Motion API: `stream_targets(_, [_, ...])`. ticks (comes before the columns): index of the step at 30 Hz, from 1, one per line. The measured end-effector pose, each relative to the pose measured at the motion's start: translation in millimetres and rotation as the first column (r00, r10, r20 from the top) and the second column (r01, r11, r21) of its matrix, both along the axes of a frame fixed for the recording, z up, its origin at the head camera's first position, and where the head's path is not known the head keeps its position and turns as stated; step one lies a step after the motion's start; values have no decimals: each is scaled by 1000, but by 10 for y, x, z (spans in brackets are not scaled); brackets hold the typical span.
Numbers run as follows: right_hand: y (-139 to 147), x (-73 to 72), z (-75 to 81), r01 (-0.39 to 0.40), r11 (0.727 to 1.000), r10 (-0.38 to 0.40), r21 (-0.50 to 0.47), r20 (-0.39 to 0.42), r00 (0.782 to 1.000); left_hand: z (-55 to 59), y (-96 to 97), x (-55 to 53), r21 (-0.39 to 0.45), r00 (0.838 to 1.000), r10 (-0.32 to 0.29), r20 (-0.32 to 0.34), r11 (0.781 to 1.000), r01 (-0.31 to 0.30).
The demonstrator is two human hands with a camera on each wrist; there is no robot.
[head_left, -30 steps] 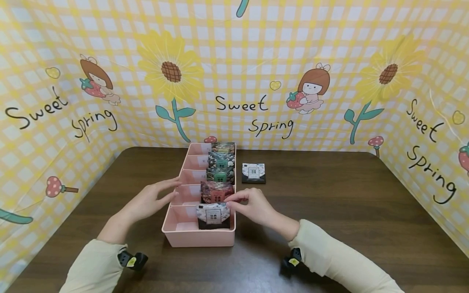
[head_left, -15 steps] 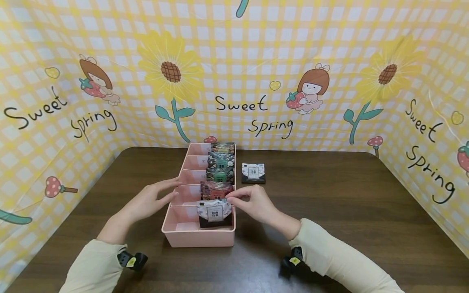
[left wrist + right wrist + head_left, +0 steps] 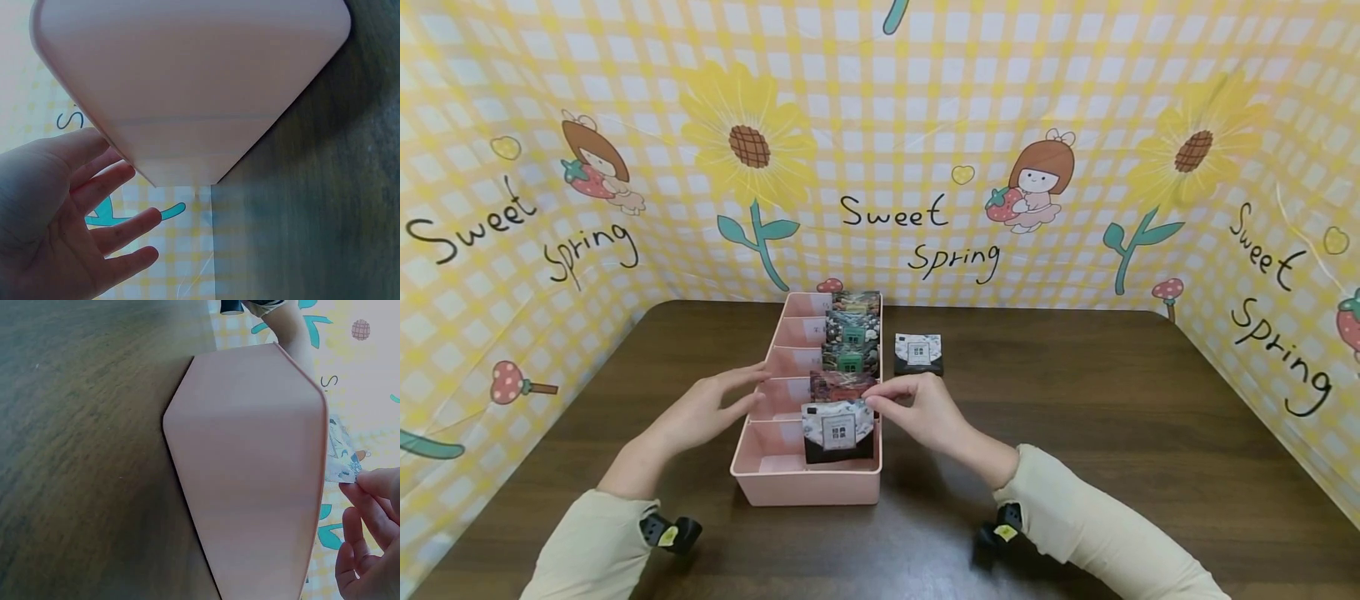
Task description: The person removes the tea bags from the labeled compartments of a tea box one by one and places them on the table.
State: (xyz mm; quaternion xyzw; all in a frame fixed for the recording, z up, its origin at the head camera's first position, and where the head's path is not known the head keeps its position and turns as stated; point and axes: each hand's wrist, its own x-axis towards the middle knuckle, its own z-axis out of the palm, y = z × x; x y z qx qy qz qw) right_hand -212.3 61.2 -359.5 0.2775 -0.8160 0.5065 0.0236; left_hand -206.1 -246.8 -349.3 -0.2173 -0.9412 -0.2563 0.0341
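Observation:
A long pink divided box [image 3: 805,490] stands on the dark wooden table. Between thumb and index finger my right hand [image 3: 925,412] pinches the upper right corner of a white-and-black sachet [image 3: 838,433] in the nearest compartment. Its corner shows above the box rim in the right wrist view, where the sachet [image 3: 342,456] looks pale and patterned. My left hand [image 3: 703,408] touches the box's left rim with relaxed fingers; in the left wrist view several fingers [image 3: 128,231] spread away from the wall. Behind the held sachet stands a red one [image 3: 835,386], partly covered.
Farther compartments hold green sachets [image 3: 850,360] and a dark one with yellow [image 3: 856,302] at the back. Another white-and-black sachet [image 3: 918,354] lies on the table [image 3: 1060,417] right of the box. A yellow checked cloth [image 3: 880,125] hangs round the table's back and sides.
My right hand has lifted the white-and-black sachet slightly, so its top covers more of the red sachet behind. The left hand and the box have stayed in place.

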Motion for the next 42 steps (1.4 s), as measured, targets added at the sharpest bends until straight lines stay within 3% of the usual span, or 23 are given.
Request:
stream_targets(14, [26, 5, 131, 27, 1000, -28, -10, -45, 999, 3, 1, -3, 2, 1000, 0, -2, 1000, 0])
stream_targets(28, [99, -11, 241, 67, 998, -67, -19, 19, 998, 23, 6, 10, 2, 1000, -5, 6, 1000, 5])
stream_targets(42, [166, -28, 320, 95, 992, -95, -85, 3, 995, 15, 9, 2, 1, 1000, 0, -9, 1000, 0])
